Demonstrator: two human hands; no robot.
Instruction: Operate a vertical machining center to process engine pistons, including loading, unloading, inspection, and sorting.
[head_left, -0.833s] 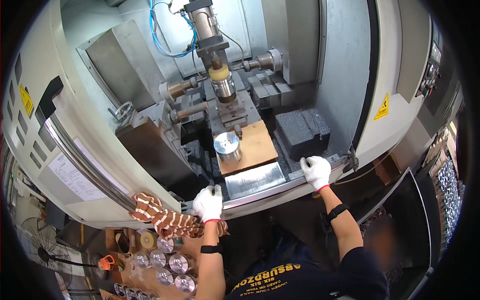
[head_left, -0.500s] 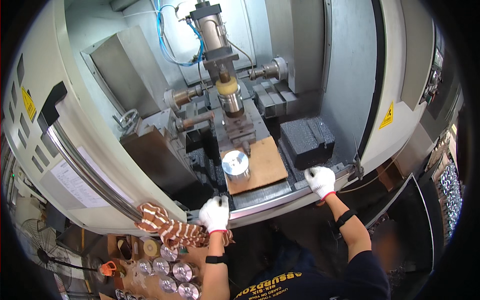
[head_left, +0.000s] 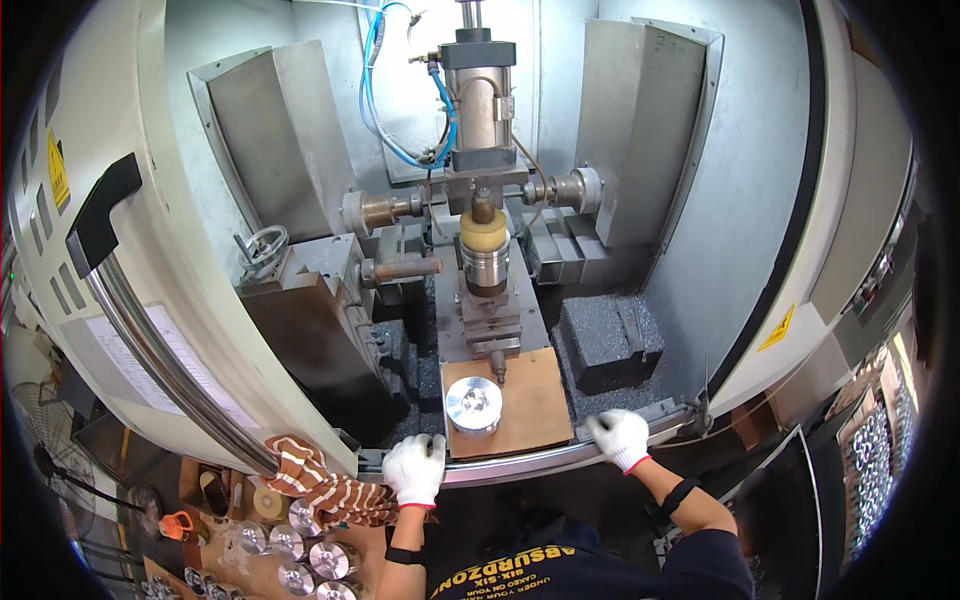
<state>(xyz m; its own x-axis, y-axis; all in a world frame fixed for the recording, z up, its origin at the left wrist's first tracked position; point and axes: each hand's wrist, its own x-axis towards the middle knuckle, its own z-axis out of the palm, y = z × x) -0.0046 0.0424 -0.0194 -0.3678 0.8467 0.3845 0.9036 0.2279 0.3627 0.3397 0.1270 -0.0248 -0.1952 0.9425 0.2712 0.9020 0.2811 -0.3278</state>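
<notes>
In the head view, the person's gloved left hand [head_left: 414, 470] and gloved right hand [head_left: 619, 438] rest at the machine's front rail [head_left: 520, 467], well apart, probably to steady the person leaning in. Both have their fingers curled narrow; the palms are hidden, so I cannot tell whether either grips the rail. Between them, just behind the rail, a loose metal cylinder [head_left: 474, 405] stands upright on a flat brown board [head_left: 535, 400], which likely spares its base from the bare metal and chips. Farther back, a second metal cylinder [head_left: 486, 265] stands upright on the fixture, under a yellow pad [head_left: 484, 232] below the vertical actuator [head_left: 478, 105]; the pad presumably lets it be pressed firmly without marking. A striped cloth [head_left: 320, 480] hangs by the lower end of the door handle [head_left: 170, 360], beside the left hand, perhaps for easy reach.
</notes>
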